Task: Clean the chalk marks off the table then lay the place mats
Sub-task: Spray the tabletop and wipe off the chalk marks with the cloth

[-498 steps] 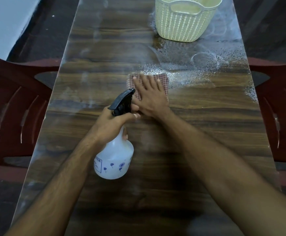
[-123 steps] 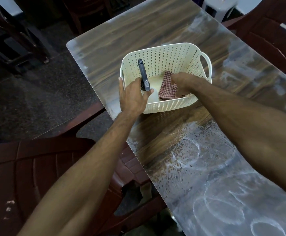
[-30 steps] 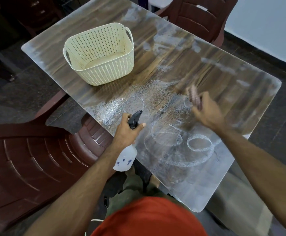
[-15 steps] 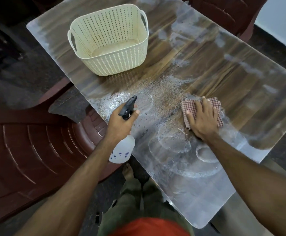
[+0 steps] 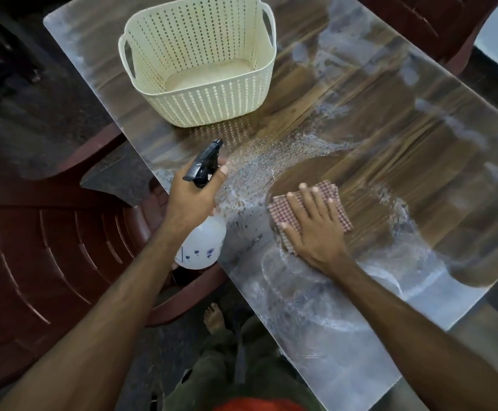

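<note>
On table, near its left edge, a checked cloth lies flat under right hand; fingers straight & spread, palm down, pressing cloth to the wood. Cloth sticks out past fingertips and to both sides of the hand. Chalk marks — white rings & smears — lie just below the wrist, toward the near end of table; more white haze runs along the right of the cloth w/ a wet speckled patch to its left. Wood right around the cloth's far side looks bare brown.

Left hand is curled round the neck of a spray bottle, index finger hooked at the black trigger, nozzle aimed toward the speckled patch. Bottle hangs off the table's left edge, above a red chair, not resting on anything.

Cream basket stands on table farther back, well apart from both hands. No mats in view.
</note>
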The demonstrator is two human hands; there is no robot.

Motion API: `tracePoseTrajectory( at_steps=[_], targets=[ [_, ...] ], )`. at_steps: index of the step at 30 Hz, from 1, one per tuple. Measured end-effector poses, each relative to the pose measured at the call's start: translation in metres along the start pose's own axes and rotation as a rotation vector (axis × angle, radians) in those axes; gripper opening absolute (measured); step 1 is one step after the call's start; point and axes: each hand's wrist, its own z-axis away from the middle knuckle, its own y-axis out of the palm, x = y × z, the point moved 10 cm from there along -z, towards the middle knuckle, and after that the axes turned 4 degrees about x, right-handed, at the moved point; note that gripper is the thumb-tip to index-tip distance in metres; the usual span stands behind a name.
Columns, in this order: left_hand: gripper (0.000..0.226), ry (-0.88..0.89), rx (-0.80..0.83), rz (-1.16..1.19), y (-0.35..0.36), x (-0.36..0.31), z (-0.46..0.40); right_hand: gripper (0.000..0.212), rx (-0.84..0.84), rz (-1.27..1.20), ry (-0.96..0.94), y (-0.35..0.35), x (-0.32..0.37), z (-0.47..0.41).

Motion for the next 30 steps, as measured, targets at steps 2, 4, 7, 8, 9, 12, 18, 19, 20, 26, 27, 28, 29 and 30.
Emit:
tracePoseTrajectory(
  at_steps=[2,4,7,8,9,12,18,19,20,26,27,28,29,30],
  targets=[
    [0.011,-0.006,-0.013,0.004,-0.008,0.004,-0.002,0.070,-0.043,-0.022,0.123,-0.015,-0.042,-0.011],
    [0.010,-0.002,-0.020,0.003,-0.014,0.007,-0.005,0.073,-0.101,-0.063,0.272,-0.037,-0.087,-0.037],
    [0.008,0.006,-0.013,0.002,-0.018,0.012,-0.011,0.075,-0.157,-0.114,0.370,-0.062,-0.110,-0.088],
    [0.007,0.006,-0.014,0.003,-0.019,0.012,-0.012,0.074,-0.161,-0.112,0.371,-0.065,-0.104,-0.103],
    [0.006,0.006,-0.020,0.005,-0.020,0.014,-0.013,0.073,-0.158,-0.099,0.355,-0.066,-0.091,-0.117],
    [0.009,0.001,-0.038,0.019,-0.025,0.014,-0.015,0.074,-0.119,-0.042,0.220,-0.056,-0.029,-0.137],
    [0.012,-0.007,-0.054,0.027,-0.041,0.018,-0.013,0.074,0.004,0.035,-0.092,-0.010,0.066,-0.058],
    [0.013,-0.010,-0.058,0.032,-0.043,0.020,-0.012,0.075,0.015,0.045,-0.107,-0.006,0.059,-0.045],
    [0.013,-0.014,-0.067,0.040,-0.049,0.023,-0.010,0.076,0.021,0.049,-0.103,-0.007,0.048,-0.041],
    [0.019,-0.029,-0.096,0.022,-0.077,0.041,-0.001,0.073,-0.122,-0.065,0.210,-0.054,-0.021,-0.121],
    [0.021,-0.034,-0.098,0.015,-0.080,0.045,0.000,0.074,-0.127,-0.075,0.220,-0.057,-0.013,-0.136],
    [0.022,-0.040,-0.101,0.013,-0.083,0.047,0.001,0.074,-0.127,-0.071,0.212,-0.058,0.000,-0.147],
    [0.022,-0.044,-0.107,0.012,-0.087,0.050,0.002,0.073,-0.123,-0.062,0.186,-0.056,0.019,-0.154],
    [0.022,-0.044,-0.111,0.013,-0.090,0.052,0.004,0.073,-0.116,-0.046,0.151,-0.053,0.040,-0.157]
  ],
)
